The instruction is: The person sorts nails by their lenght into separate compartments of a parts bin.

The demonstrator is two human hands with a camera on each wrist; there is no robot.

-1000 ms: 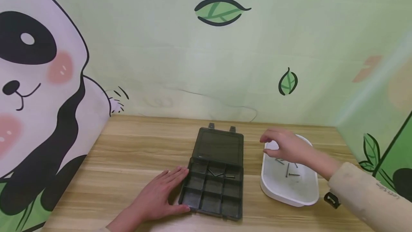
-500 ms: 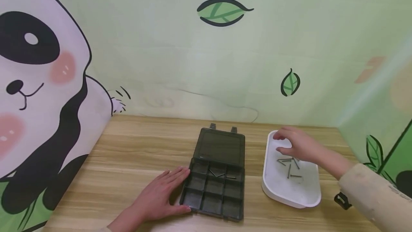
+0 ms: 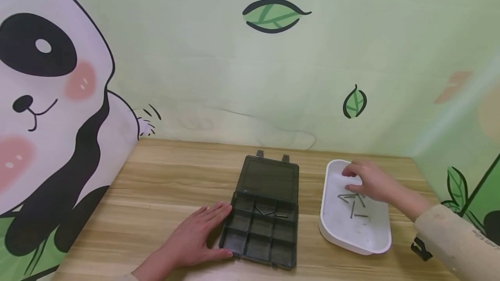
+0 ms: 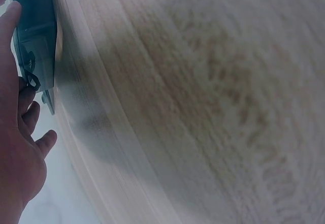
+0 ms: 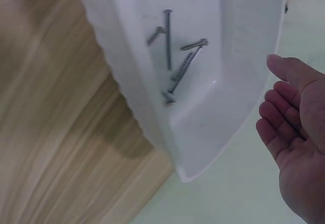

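Note:
A dark translucent divided box [image 3: 258, 228] lies with its lid [image 3: 268, 177] laid back; a few screws [image 3: 282, 216] rest in its upper compartments. My left hand [image 3: 195, 235], fingers extended, touches the box's left side; the left wrist view shows the hand [image 4: 18, 132] beside the box [image 4: 38, 31]. Over the far right part of a white tray [image 3: 330, 224], my right hand [image 3: 371, 181] hovers with relaxed, slightly bent fingers. Several screws [image 3: 353, 209] lie in that tray. In the right wrist view the hand [image 5: 299, 117] holds nothing, near the tray's rim [image 5: 244, 117].
Both objects stand on a wooden table [image 3: 164, 177]. A small black object [image 3: 421, 248] lies right of the tray, partly behind the sleeve [image 3: 457, 237]. Behind the table hangs a pale green printed backdrop [image 3: 203, 55].
My right hand has moved right and slightly down, from the tray's left rim to above its far right part, and more screws show. My left hand stays against the box.

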